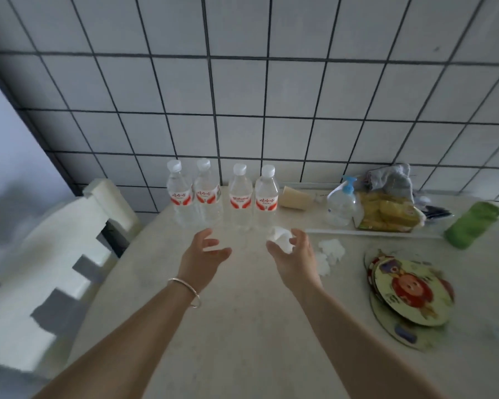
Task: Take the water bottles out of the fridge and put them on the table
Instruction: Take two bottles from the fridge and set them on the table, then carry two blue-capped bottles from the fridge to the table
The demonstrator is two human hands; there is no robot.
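Note:
Several clear water bottles with white caps and red labels stand upright in a row on the pale table (pixel 236 306), against the tiled wall. The leftmost bottle (pixel 179 194) and its neighbour (pixel 205 191) stand close together; two more (pixel 240 194) (pixel 266 195) stand to their right. My left hand (pixel 203 254), with a bracelet on its wrist, hovers open just in front of the bottles. My right hand (pixel 293 257) is open beside it, fingers spread, close to a crumpled white tissue (pixel 280 237). Neither hand touches a bottle. The fridge is out of view.
A white chair (pixel 69 254) stands at the table's left edge. On the right are a paper cup (pixel 296 198) on its side, a pump bottle (pixel 342 204), a yellow snack bag (pixel 386 213), a green bottle (pixel 470 224), more tissues (pixel 330 249) and round cartoon coasters (pixel 409 292).

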